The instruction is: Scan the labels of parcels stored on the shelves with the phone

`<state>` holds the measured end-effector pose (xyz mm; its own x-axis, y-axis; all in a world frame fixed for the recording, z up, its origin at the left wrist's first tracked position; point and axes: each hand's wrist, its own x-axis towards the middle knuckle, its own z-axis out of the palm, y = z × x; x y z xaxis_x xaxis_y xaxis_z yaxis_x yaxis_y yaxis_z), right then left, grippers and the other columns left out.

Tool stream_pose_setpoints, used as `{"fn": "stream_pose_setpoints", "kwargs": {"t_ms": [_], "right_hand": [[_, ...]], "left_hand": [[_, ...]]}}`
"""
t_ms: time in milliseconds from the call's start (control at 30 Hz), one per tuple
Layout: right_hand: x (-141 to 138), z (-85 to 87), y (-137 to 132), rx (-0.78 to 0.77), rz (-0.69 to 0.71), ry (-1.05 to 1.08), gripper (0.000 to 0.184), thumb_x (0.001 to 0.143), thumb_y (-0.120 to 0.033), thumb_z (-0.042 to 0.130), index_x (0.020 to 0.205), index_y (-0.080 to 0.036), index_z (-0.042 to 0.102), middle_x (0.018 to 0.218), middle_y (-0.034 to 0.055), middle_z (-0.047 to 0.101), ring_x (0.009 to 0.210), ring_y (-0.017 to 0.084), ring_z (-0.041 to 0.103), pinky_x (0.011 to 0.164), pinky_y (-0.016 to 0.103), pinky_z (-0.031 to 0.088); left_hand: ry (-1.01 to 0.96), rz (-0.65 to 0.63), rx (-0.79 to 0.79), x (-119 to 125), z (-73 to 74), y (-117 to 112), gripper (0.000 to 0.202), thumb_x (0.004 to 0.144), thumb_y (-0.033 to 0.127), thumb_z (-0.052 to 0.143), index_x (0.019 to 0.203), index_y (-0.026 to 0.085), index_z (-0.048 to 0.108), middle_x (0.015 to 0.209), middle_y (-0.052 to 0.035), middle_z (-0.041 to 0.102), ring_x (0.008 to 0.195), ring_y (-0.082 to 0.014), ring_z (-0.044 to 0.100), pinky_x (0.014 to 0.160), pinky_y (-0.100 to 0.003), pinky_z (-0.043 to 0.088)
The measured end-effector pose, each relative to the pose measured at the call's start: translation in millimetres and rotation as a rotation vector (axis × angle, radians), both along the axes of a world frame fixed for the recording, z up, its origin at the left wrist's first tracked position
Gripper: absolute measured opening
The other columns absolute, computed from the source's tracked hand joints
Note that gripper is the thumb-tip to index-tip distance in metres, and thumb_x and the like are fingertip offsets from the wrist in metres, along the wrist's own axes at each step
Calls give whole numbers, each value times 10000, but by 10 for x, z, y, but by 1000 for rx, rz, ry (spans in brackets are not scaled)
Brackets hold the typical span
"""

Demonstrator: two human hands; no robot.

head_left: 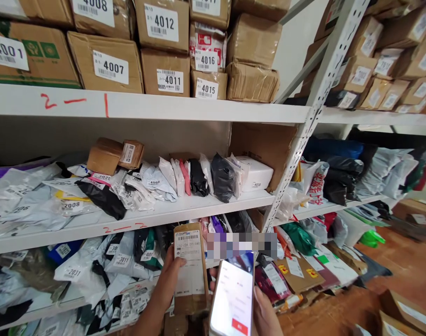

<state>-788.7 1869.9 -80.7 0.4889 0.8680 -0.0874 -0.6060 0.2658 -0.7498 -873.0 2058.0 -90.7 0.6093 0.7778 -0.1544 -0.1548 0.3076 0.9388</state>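
Observation:
My left hand (168,280) is closed around a narrow brown cardboard parcel (190,268), held upright with its white shipping label facing me. My right hand (265,315) grips a smartphone (233,298) just right of the parcel; the phone's lit screen is mostly white with a red button near its bottom. Both are held in front of the lower shelves, the phone's top edge tilted toward the parcel. Only part of my right hand's fingers show below the phone.
White metal shelving (146,105) holds numbered cardboard boxes (108,65) on top and poly-bag parcels (104,196) on the middle and lower levels. A white box (254,173) sits mid-shelf. A second rack (373,116) stands right. Flat packages (303,273) and cartons (405,312) lie on the brown floor.

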Motion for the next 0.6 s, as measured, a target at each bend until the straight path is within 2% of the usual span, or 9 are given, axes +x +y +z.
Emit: {"fn": "stream_pose_setpoints", "kwargs": {"t_ms": [67,133,167,200,233,300,433,500,600], "right_hand": [[114,1,58,-59,-153,-48,512,720,-595,653,956,-144,702,917,152,743,807,322,699,726,465,549],[221,-1,193,-109,-345,-172,403,713,-401,754,1023,-169,644,881,86,740,710,226,682,655,352,530],[267,-1,283,-105,-399,-226,458,664,-312,811,1056,-181,613,883,51,729,723,189,665,677,311,514],[306,0,379,-83,-437,-274,595,605,-251,853,1123,-203,565,883,15,714,776,175,653,750,302,502],[336,1,475,-49,-453,-319,737,565,-238,869,1205,-219,503,904,4,705,832,186,647,818,326,491],[374,1,634,14,-437,-378,828,543,-279,864,1251,-216,441,1010,36,693,890,224,648,837,375,501],[396,-37,748,36,-426,-446,783,590,-292,827,1247,-226,406,1056,61,688,883,247,659,787,384,528],[405,-75,739,25,-449,-482,800,611,-278,812,1282,-231,378,1111,72,671,937,256,649,828,389,516],[426,-125,735,6,-473,-521,849,615,-269,807,1324,-222,343,1169,88,649,1002,279,632,883,416,495]], "left_hand": [[5,-60,28,-8,-3,-11,576,589,290,551,1153,205,469,1090,-53,668,1046,-282,601,888,-397,460],[28,-122,87,-11,18,-35,578,561,277,555,1127,205,466,1118,-53,654,1045,-279,594,881,-376,457],[44,-149,112,-9,28,-52,584,553,276,550,1126,207,463,1130,-52,647,1046,-279,589,871,-368,459],[60,-177,132,-5,34,-74,594,553,279,541,1137,209,456,1139,-52,642,1046,-280,584,857,-364,461],[77,-205,152,0,33,-98,607,558,279,530,1156,212,448,1149,-53,635,1044,-280,581,841,-362,465],[112,-264,189,18,4,-149,628,585,262,502,1207,220,419,1175,-51,620,1035,-272,581,826,-363,467],[93,-288,297,83,-108,-223,551,716,269,507,1248,222,373,1227,-65,583,1052,-247,579,865,-364,462],[82,-257,376,127,-151,-234,499,774,373,557,1210,201,387,1208,-90,587,1059,-250,579,890,-371,460],[157,-207,473,186,-168,-219,526,771,487,599,1162,187,417,1137,-106,619,1030,-266,598,900,-395,459]]}}
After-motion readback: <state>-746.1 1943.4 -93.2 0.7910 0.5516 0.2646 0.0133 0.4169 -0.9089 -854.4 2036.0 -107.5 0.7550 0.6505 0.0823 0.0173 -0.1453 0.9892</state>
